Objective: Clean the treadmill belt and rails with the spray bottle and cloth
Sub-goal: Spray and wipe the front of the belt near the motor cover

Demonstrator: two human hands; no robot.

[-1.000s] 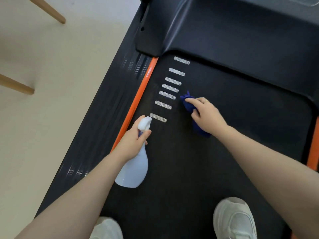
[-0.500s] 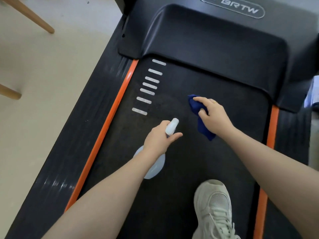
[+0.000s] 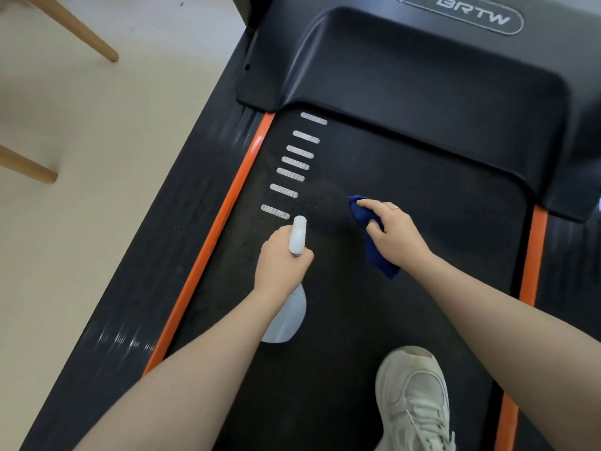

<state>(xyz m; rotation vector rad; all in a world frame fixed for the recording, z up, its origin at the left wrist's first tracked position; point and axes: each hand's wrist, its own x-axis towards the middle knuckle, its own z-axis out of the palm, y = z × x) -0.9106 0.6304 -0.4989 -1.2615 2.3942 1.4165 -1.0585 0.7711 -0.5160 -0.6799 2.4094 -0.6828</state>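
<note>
The black treadmill belt (image 3: 422,196) runs up the middle of the view between two orange strips, with the black left rail (image 3: 182,229) and right rail (image 3: 572,275) outside them. My left hand (image 3: 281,260) grips a white spray bottle (image 3: 287,317) by the neck, nozzle pointing forward over the belt. To its right, my right hand (image 3: 395,232) presses a dark blue cloth (image 3: 374,242) flat on the belt. A faint damp patch lies just ahead of the nozzle, left of the cloth.
The black motor cover (image 3: 422,70) closes off the belt's far end. A white sneaker (image 3: 413,398) stands on the belt at the bottom. Several white dashes (image 3: 292,174) mark the belt's left side. Wooden furniture legs (image 3: 81,30) stand on the beige floor at left.
The view has swung right, bringing the right rail in. My left hand carried the bottle from the left orange strip toward the belt's middle. My right hand and the cloth shifted right, away from the dashes.
</note>
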